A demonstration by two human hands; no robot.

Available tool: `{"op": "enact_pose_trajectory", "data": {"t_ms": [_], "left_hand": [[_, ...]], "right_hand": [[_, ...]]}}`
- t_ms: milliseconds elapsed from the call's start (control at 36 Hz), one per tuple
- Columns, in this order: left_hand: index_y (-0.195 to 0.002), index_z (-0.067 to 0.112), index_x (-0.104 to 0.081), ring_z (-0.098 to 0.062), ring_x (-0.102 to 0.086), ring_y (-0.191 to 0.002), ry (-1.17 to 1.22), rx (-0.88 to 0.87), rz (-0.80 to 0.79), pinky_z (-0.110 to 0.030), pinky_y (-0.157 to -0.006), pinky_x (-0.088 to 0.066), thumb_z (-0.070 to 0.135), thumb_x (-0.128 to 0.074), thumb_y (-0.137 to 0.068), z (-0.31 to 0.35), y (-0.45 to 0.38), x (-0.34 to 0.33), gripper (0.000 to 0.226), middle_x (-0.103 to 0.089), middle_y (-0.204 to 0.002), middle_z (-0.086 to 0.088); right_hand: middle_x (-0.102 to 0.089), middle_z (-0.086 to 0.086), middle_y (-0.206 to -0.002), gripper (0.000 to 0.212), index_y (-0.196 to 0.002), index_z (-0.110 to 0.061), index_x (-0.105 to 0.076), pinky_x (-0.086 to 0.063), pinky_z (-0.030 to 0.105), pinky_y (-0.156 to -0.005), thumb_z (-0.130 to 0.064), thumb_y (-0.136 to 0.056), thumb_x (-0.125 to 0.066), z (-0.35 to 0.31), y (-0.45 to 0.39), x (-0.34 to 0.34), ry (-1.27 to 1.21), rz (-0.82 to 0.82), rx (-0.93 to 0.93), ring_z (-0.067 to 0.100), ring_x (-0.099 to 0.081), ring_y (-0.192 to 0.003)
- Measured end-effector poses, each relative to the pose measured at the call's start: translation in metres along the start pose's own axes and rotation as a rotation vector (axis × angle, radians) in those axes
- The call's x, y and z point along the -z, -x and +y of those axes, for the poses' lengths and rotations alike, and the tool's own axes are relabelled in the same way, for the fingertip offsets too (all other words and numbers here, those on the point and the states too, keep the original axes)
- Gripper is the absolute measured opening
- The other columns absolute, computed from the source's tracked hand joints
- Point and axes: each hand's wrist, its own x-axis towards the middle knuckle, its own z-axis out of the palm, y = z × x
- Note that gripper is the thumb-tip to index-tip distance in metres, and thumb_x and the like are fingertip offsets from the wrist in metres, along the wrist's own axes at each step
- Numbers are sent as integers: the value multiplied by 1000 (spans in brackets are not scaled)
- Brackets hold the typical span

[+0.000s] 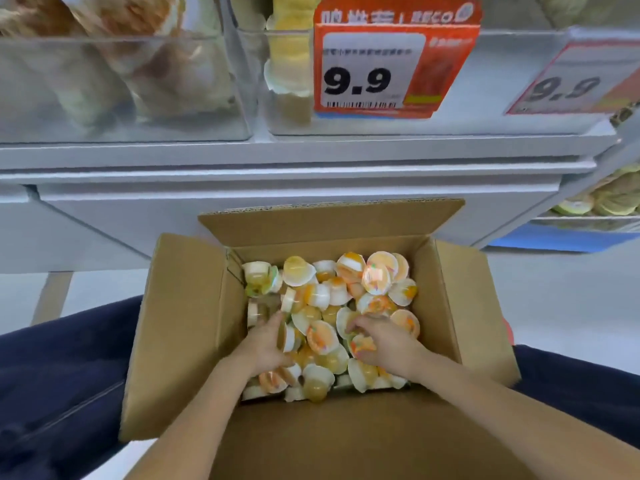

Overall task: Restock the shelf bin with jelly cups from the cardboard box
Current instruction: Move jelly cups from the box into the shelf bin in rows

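Observation:
An open cardboard box (pixel 180 323) stands in front of me on the floor, filled with several small jelly cups (pixel 346 289) in orange, yellow and white. Both hands are inside the box. My left hand (pixel 266 341) presses into the pile at the left, fingers curled around cups. My right hand (pixel 384 341) lies on the pile at the right, fingers bent over an orange-lidded cup (pixel 362 344). Above, a clear shelf bin (pixel 519 81) carries a red 9.9 price tag (pixel 391 60) and holds a few yellow cups at its left end.
A second clear bin (pixel 121 81) with pale wrapped goods stands at the left of the white shelf (pixel 294 157). Another 9.9 tag (pixel 575 84) hangs at the right. Green packs (pixel 606 199) lie on a lower right shelf. My dark-trousered knees flank the box.

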Motion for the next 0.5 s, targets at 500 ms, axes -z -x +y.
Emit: {"op": "enact_pose_trajectory", "data": {"t_ms": [500], "left_hand": [[-118,2,-42,-37,-54,-106,297,371,606,-42,-80,-48,3,-47,-87,-3,3,-39,32,-53,-119,-19]], "right_hand": [[-51,4,-128,47,-133,-17,-44,-46,38,-92,-8,-88,-56,-59,-98,-26,-24,227,25,23,-43,-123]]}}
